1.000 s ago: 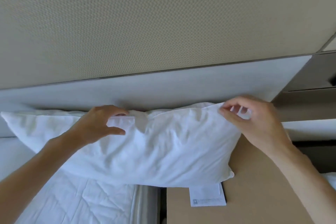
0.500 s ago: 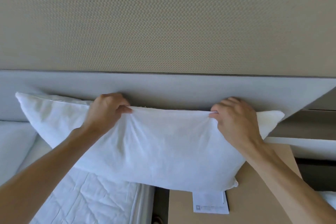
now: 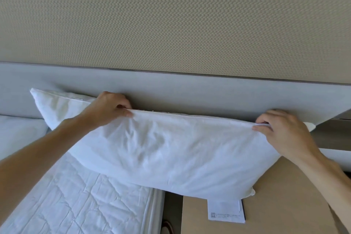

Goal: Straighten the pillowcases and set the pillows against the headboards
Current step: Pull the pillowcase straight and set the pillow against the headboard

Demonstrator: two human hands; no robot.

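A white pillow (image 3: 171,150) in a creased pillowcase is held up in front of the grey headboard (image 3: 190,89), its top edge pulled taut. My left hand (image 3: 110,108) pinches the top edge left of centre. My right hand (image 3: 281,131) pinches the same edge near the right corner. The pillow's lower part hangs over the bed's edge and the bedside table. Its left corner points up toward the headboard.
A white quilted bed (image 3: 66,201) lies at lower left, with another pillow (image 3: 17,131) at the far left. A light wooden bedside table (image 3: 284,211) holds a white paper card (image 3: 225,212). A textured beige wall (image 3: 171,15) rises above the headboard.
Both hands closed on the pillow's top edge and drew apart, stretching it straight. The pillow's right end rose and the view shifted right.
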